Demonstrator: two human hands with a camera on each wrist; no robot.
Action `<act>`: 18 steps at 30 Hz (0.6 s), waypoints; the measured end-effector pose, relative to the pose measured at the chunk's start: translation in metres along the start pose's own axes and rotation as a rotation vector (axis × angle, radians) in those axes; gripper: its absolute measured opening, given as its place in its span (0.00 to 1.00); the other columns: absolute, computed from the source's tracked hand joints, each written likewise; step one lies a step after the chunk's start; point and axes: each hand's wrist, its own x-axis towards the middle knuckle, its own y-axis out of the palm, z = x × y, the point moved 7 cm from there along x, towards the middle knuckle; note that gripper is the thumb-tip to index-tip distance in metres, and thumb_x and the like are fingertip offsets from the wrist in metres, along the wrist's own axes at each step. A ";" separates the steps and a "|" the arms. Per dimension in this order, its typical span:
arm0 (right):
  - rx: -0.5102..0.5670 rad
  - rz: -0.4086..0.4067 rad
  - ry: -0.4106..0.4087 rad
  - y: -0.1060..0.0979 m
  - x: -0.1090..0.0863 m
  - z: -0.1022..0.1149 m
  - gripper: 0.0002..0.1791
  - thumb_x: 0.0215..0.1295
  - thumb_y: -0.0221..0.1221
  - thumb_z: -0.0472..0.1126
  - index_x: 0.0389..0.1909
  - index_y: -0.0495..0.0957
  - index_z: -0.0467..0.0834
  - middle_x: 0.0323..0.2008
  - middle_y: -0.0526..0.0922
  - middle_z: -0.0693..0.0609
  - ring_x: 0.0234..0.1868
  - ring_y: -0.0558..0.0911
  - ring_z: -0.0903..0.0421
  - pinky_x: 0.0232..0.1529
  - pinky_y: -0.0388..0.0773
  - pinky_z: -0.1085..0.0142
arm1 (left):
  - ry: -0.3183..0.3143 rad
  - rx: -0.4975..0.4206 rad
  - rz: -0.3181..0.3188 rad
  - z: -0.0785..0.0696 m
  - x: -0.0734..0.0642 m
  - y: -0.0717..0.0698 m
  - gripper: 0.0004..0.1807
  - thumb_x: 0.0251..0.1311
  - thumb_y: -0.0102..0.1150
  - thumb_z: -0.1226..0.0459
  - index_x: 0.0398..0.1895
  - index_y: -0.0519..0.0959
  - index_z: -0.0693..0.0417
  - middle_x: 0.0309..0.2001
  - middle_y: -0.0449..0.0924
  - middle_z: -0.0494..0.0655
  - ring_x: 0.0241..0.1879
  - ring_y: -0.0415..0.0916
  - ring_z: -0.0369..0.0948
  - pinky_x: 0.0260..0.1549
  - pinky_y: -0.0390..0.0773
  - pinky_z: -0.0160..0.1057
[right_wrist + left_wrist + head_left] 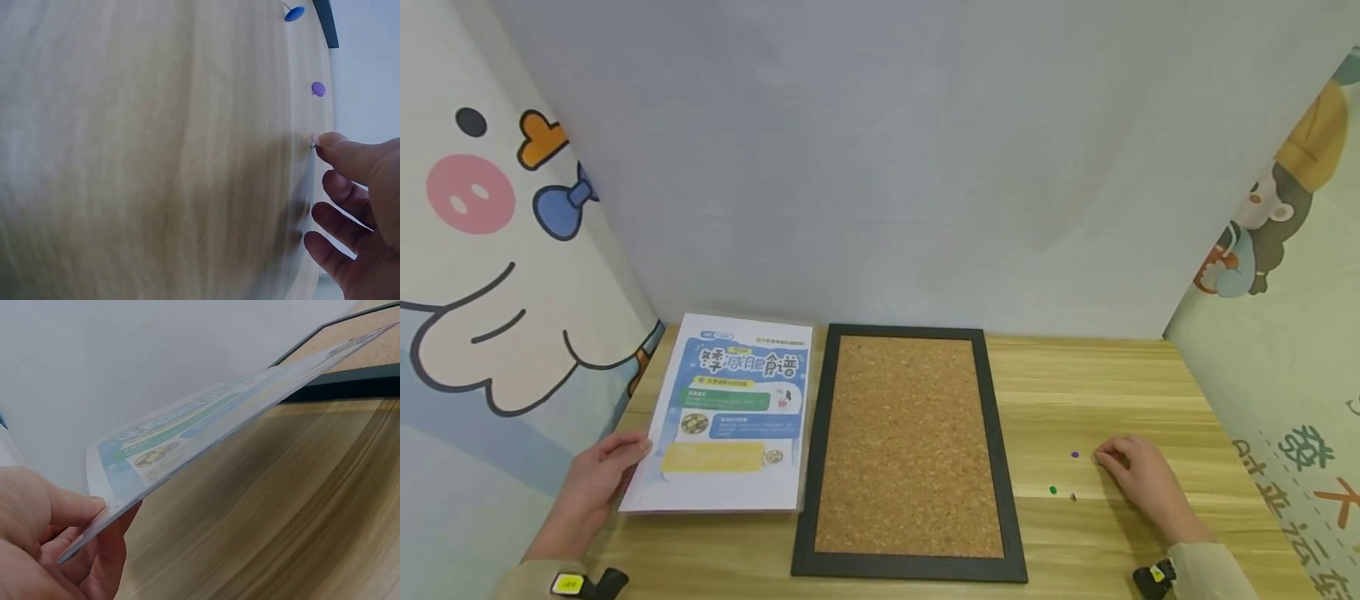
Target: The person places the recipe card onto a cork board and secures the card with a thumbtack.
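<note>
In the head view, the left hand [601, 475] grips the left edge of a printed sheet [736, 412] headed with large characters over blue, green and yellow blocks, at the left of the wood-grain counter [1090, 379]. Just to the right of the sheet lies a cork board [910, 450] in a black frame [1009, 500], and well apart on the other side is the right hand [1138, 483], its thumb and forefinger brought together just beside a purple pin [1075, 455]; a green pin [1052, 490] and a small dark item [1072, 497], too tiny to make out, lie nearer the board. Behind everything hangs a plain pale backdrop [880, 167]. In the left wrist view, the thumb lies on top of the sheet and the fingers curl beneath its corner, holding it tilted and raised off the counter. In the right wrist view, thumb and forefinger pinch a pale pink pin [315, 140] with a dark point, the other fingers loosely bent; the purple pin lies near it, and a blue pin [294, 14] with its needle showing is farther off, near the dark frame.
</note>
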 end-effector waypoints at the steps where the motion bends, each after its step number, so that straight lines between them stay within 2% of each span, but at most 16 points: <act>1: -0.002 -0.002 0.002 -0.001 0.000 0.000 0.03 0.60 0.62 0.37 0.31 0.82 0.42 0.32 0.81 0.48 0.37 0.78 0.47 0.40 0.73 0.49 | -0.002 -0.006 -0.001 -0.001 -0.001 0.001 0.26 0.58 0.61 0.50 0.57 0.72 0.52 0.36 0.78 0.30 0.36 0.73 0.35 0.34 0.73 0.33; 5: 0.003 -0.011 0.004 -0.003 -0.001 0.003 0.03 0.60 0.62 0.36 0.31 0.82 0.41 0.32 0.81 0.46 0.37 0.78 0.45 0.41 0.72 0.48 | 0.001 -0.055 0.012 -0.008 -0.008 0.006 0.26 0.56 0.63 0.50 0.55 0.73 0.50 0.33 0.78 0.28 0.34 0.74 0.33 0.32 0.73 0.33; 11: 0.027 -0.027 0.001 -0.009 -0.002 0.011 0.05 0.62 0.60 0.37 0.34 0.81 0.38 0.34 0.80 0.45 0.38 0.78 0.45 0.40 0.73 0.48 | 0.069 -0.157 0.077 -0.023 -0.018 0.017 0.24 0.54 0.65 0.52 0.53 0.74 0.48 0.31 0.78 0.25 0.33 0.74 0.30 0.30 0.75 0.31; 14: 0.036 -0.029 -0.001 -0.012 -0.001 0.016 0.05 0.63 0.59 0.37 0.34 0.81 0.39 0.34 0.80 0.46 0.37 0.78 0.46 0.37 0.74 0.50 | 0.086 -0.171 0.090 -0.029 -0.022 0.023 0.25 0.54 0.64 0.52 0.54 0.73 0.48 0.33 0.78 0.25 0.34 0.74 0.30 0.31 0.76 0.30; 18: 0.023 -0.053 -0.029 -0.016 -0.001 0.021 0.03 0.62 0.60 0.36 0.33 0.81 0.40 0.32 0.79 0.48 0.35 0.77 0.49 0.34 0.74 0.56 | 0.109 -0.141 0.115 -0.035 -0.025 0.032 0.26 0.56 0.63 0.52 0.56 0.73 0.49 0.34 0.78 0.26 0.33 0.74 0.30 0.31 0.76 0.31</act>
